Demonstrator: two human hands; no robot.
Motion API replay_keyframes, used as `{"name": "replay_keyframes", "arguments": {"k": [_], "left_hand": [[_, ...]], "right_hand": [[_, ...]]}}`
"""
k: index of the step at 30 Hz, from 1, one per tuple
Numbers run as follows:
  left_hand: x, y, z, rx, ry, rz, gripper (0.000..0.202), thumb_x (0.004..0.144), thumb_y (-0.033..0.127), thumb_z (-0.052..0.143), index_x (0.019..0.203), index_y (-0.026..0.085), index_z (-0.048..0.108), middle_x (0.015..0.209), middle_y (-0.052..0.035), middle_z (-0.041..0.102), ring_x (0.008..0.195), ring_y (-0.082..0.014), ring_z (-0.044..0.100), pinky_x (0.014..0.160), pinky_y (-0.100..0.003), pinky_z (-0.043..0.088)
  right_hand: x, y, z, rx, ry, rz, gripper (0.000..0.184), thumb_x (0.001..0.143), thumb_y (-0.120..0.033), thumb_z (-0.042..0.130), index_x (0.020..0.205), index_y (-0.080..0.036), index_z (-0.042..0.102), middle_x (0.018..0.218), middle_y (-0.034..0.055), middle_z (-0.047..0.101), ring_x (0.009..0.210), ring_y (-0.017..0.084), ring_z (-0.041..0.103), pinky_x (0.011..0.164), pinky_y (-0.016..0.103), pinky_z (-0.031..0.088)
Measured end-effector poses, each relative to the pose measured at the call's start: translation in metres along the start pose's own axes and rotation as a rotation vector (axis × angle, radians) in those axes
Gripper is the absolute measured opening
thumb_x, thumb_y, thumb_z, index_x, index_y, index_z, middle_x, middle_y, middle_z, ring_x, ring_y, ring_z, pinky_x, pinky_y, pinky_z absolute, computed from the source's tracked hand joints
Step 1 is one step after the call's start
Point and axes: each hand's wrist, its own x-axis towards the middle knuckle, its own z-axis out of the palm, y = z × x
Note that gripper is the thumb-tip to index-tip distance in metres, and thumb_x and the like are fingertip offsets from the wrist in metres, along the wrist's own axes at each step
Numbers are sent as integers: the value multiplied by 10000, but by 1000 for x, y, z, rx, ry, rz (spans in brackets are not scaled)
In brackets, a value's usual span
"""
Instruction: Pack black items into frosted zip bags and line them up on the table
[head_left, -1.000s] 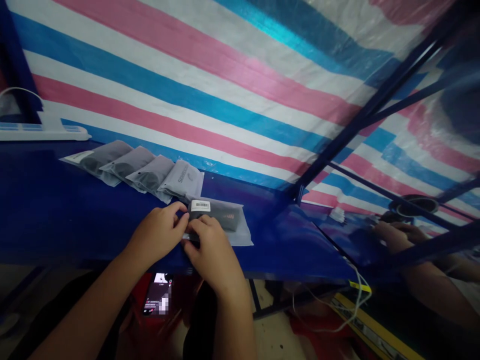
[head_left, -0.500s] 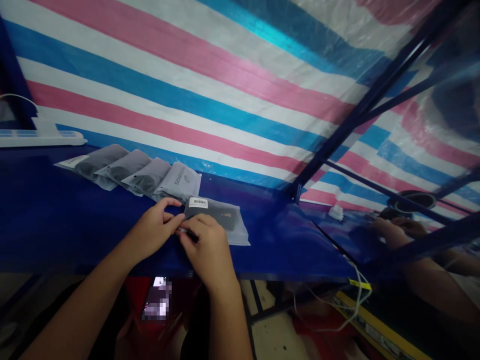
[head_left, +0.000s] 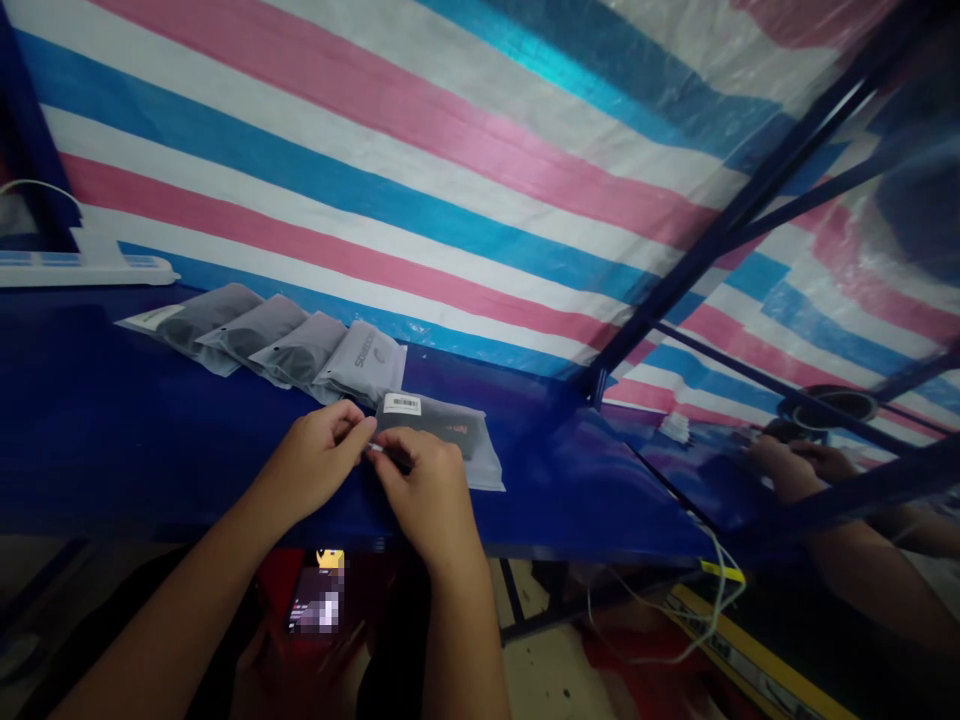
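- Striped sheeting [head_left: 360, 200] in red, white and blue rises beyond my two hands, behind the blue table [head_left: 150, 430].
- Frosted bag [head_left: 486, 465]: it lies flat on the table, its near left corner at my fingertips, the rest reaching out past my right hand. I can see a dark item [head_left: 439, 432] inside, with small orange lettering.
- Right hand [head_left: 421, 480]: narrow, thumb and forefinger pinching the bag's end, where a pale sliver shows.
- Left hand [head_left: 326, 450]: fingers drawn close at that same end, almost meeting the right's; I can't tell whether they grip.
- Four filled bags [head_left: 304, 345] overlap in a row ahead of my left hand. Three show dark, rounded contents; the one nearest the hands carries grey print, its contents unclear to me.
- White barcode label [head_left: 403, 403]: just ahead of my right hand's fingers, over the dark item.
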Motion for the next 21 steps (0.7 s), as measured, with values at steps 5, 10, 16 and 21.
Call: {"name": "replay_keyframes", "arguments": {"k": [5, 10, 16, 21], "left_hand": [[2, -3, 1, -87, -19, -73, 268, 925, 493, 552, 951, 227, 543, 620, 53, 601, 501, -117, 529, 482, -228, 381], [5, -1, 1, -221, -48, -95, 237, 881, 401, 605, 997, 207, 535, 543, 73, 555, 442, -99, 477, 438, -203, 330], [8, -1, -1, -316, -34, -101, 313, 805, 356, 672, 1017, 181, 524, 563, 64, 571, 450, -89, 460, 441, -197, 327], [8, -3, 4, -402, -45, -83, 312, 807, 361, 680, 1007, 188, 516, 601, 59, 590, 462, -71, 436, 450, -183, 316]], "right_hand": [[0, -4, -2, 16, 79, -56, 126, 887, -136, 647, 887, -232, 727, 895, -6, 729, 858, 166, 651, 806, 291, 482], [0, -1, 0, 23, 67, -126, 123, 902, -122, 636, 903, -205, 726, 926, 22, 713, 893, 162, 633, 820, 280, 477], [-3, 0, 5, -47, 79, -180, 136, 917, -132, 608, 927, -211, 717, 943, 27, 703, 923, 182, 604, 845, 317, 465], [-3, -2, 6, -83, 84, -154, 89, 879, -128, 623, 903, -193, 679, 930, 24, 680, 924, 190, 580, 852, 337, 441]]}}
